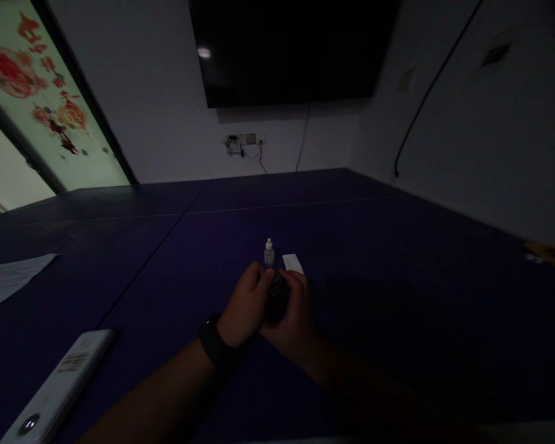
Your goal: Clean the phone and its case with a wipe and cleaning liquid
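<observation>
Above the dark blue table, my left hand (246,303) and my right hand (296,314) come together around a small black object (277,295). Faint pale marks show on its top; the dim light hides its exact kind. My left thumb presses near its upper edge, while my right fingers curl round its other side. Just beyond the hands a small clear dropper bottle (269,254) with a white cap stands upright. A white slip (293,263) lies to its right, partly covered by my right hand. A black watch (214,342) is on my left wrist.
A long white device (60,385) lies at the left front of the table (374,265). Printed paper (13,277) rests at the far left, a yellowish item (552,256) at the right edge. Wall sockets with cables (243,140) sit below a large black screen (296,49).
</observation>
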Demonstrator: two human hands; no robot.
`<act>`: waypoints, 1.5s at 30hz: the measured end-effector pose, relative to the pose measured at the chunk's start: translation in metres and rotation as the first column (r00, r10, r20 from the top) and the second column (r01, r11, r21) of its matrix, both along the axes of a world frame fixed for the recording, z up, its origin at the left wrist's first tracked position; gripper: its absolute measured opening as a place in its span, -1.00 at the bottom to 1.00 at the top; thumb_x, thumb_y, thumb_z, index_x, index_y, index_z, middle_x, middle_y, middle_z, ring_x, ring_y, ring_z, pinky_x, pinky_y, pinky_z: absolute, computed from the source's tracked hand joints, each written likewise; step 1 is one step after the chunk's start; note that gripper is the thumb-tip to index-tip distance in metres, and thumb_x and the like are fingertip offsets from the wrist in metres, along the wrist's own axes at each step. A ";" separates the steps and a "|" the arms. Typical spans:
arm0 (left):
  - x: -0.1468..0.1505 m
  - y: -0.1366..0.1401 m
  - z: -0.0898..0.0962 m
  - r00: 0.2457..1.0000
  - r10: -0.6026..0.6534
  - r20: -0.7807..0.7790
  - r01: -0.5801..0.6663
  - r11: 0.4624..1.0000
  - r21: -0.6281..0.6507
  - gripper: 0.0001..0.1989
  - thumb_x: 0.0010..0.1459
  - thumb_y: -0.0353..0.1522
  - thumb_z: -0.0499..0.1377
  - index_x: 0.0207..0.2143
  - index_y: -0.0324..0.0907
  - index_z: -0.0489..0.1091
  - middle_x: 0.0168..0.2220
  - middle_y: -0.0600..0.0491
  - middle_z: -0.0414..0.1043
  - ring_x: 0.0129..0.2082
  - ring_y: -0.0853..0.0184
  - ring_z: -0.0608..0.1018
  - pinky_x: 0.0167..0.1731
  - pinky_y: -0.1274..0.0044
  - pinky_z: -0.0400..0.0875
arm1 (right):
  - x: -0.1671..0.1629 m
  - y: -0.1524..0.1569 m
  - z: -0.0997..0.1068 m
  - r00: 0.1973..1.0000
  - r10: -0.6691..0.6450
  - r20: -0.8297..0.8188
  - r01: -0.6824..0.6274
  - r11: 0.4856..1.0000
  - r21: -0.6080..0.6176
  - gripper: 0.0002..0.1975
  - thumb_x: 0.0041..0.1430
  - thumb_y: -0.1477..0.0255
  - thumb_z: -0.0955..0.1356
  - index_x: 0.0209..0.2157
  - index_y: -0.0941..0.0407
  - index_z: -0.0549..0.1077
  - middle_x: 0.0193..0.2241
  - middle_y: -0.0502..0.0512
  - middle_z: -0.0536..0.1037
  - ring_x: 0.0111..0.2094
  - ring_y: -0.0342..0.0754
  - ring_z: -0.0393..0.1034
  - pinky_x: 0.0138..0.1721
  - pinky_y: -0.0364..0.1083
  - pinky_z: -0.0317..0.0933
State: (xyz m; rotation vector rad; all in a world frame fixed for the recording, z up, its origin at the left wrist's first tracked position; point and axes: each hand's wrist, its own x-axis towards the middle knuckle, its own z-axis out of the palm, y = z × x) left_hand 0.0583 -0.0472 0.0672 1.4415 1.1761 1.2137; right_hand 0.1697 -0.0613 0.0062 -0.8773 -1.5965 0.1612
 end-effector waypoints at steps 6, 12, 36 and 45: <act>0.000 -0.005 0.006 0.988 -0.052 0.147 0.072 0.989 -0.132 -0.66 0.17 -0.07 0.18 -0.41 -0.14 0.22 -0.46 0.17 0.25 -0.45 0.42 0.34 -0.42 0.54 0.28 | -0.008 0.004 -0.002 0.994 -0.066 -0.088 0.067 0.998 0.002 -0.29 -0.08 0.49 0.52 0.08 0.05 0.17 0.01 0.25 0.27 0.04 0.19 0.27 0.02 0.20 0.32; -0.004 -0.007 0.009 0.978 -0.135 0.157 0.163 0.970 -0.183 -0.65 0.14 -0.07 0.22 -0.38 -0.16 0.27 -0.40 0.12 0.31 -0.39 0.38 0.40 -0.37 0.51 0.32 | -0.002 0.009 -0.002 0.990 -0.017 -0.143 0.006 0.997 -0.076 -0.47 -0.09 0.57 0.48 -0.14 0.01 0.17 -0.12 0.10 0.25 -0.14 0.04 0.27 -0.14 0.03 0.34; -0.008 -0.009 0.008 0.965 -0.198 0.172 0.238 0.938 -0.253 -0.65 0.20 -0.06 0.21 -0.33 -0.18 0.35 -0.39 0.08 0.39 -0.36 0.35 0.43 -0.33 0.49 0.30 | 0.008 0.002 0.000 0.984 0.177 -0.007 -0.177 0.975 -0.134 -0.54 -0.21 0.59 0.51 -0.28 0.01 0.30 -0.15 0.02 0.17 -0.14 -0.03 0.29 -0.15 -0.06 0.39; -0.026 0.004 0.011 0.880 -0.325 0.346 0.422 0.869 -0.258 -0.68 0.18 -0.13 0.29 -0.24 -0.20 0.41 -0.27 0.03 0.46 -0.26 0.33 0.48 -0.19 0.48 0.33 | 0.010 0.009 0.000 0.970 0.239 -0.051 -0.240 0.970 -0.034 -0.48 -0.03 0.55 0.40 -0.07 -0.01 0.14 -0.07 0.11 0.24 -0.01 0.04 0.32 0.00 0.04 0.35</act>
